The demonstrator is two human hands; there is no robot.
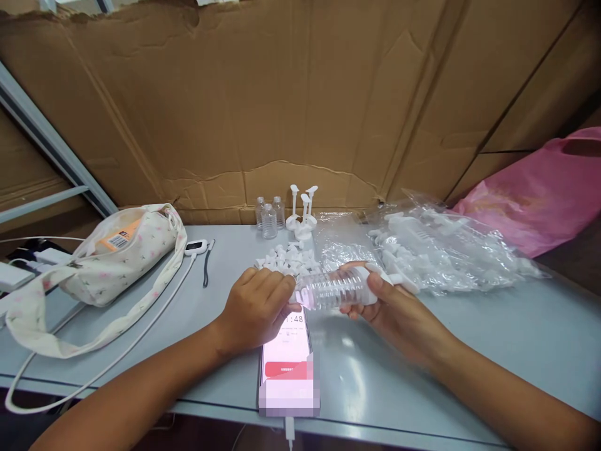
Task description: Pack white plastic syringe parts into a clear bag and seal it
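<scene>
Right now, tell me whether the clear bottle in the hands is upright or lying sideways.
Sideways. The clear ribbed bottle lies horizontal above the lit phone, the left hand at one end and the right hand at its white-capped end.

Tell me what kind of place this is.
Probably a makeshift assembly or packing bench. Both hands, left hand and right hand, hold one clear plastic bottle above a heap of small white caps; clear bags of parts lie alongside, and cardboard sheets back the table.

floral bag (107,263) | phone (287,357) | pink bag (539,194) | cardboard (300,100)
</scene>
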